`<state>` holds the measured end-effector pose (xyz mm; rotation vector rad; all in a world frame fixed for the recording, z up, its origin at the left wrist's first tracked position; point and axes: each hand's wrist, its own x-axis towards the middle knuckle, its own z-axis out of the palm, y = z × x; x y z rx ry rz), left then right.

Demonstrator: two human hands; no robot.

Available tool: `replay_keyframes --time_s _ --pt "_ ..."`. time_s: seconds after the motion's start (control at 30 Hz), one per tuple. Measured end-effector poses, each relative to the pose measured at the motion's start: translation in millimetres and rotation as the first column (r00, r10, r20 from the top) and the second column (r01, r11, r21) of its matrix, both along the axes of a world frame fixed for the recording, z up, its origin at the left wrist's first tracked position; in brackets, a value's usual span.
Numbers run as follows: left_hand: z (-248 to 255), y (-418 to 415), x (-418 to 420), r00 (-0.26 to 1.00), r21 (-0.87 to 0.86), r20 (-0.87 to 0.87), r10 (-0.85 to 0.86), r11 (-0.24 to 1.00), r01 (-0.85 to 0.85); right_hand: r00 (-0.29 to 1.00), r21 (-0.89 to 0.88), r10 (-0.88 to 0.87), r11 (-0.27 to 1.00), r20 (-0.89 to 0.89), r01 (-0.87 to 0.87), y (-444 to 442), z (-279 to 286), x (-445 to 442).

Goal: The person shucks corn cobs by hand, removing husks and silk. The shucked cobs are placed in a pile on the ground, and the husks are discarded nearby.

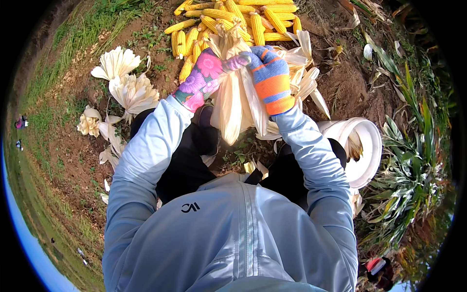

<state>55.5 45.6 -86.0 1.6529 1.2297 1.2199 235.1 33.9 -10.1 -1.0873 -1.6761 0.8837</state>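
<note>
A bundle of dry corn husks (233,106) hangs between my hands, its long pale leaves pointing down towards my shoes. My left hand (208,75), in a flowered glove, closes on the upper left of the bundle. On its right side, my right hand (270,71), in a blue and orange striped glove, grips the husk near the top; the two hands almost meet there. Whether a cob is inside the bundle cannot be seen. Just beyond the hands lies a heap of husked yellow corn cobs (258,29). More loose husks (308,80) lie right of my right hand.
A white plastic bucket (365,171) lies tipped beside my right knee, with husk in it. Opened pale husks (133,91) lie on the soil at left. Cut green leaves (408,186) are piled at right. A person (381,272) is partly visible at the lower right.
</note>
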Motion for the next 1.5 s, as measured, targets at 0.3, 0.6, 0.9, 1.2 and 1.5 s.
replay_keyframes --time_s 0.3,0.6,0.9,1.2,1.5 --pt "49.1 -11.6 13.6 0.999 -0.023 -0.022 0.025 0.999 -0.026 0.951 0.032 0.219 0.972 0.217 -0.231 17.6 4.4 24.7" --pt "51.9 -15.5 14.7 0.985 -0.179 0.161 -0.065 0.979 0.094 0.979 -0.343 0.145 0.921 -0.142 -0.186 15.3 11.9 16.3" --pt "87.9 -17.2 18.2 0.844 -0.302 0.533 -0.056 0.92 0.252 0.918 -0.187 0.107 0.964 -0.381 -0.19 19.5 17.2 -12.4" --pt "99.0 -11.2 1.6 0.877 -0.226 0.477 0.048 0.971 0.07 0.829 -0.261 0.39 0.819 -0.4 -0.511 63.2 -8.6 -9.4" --pt "85.0 -19.0 -15.5 0.99 -0.322 0.069 0.124 0.942 -0.096 0.507 -0.073 -0.039 0.977 0.861 0.199 206.1 -211.5 171.8"
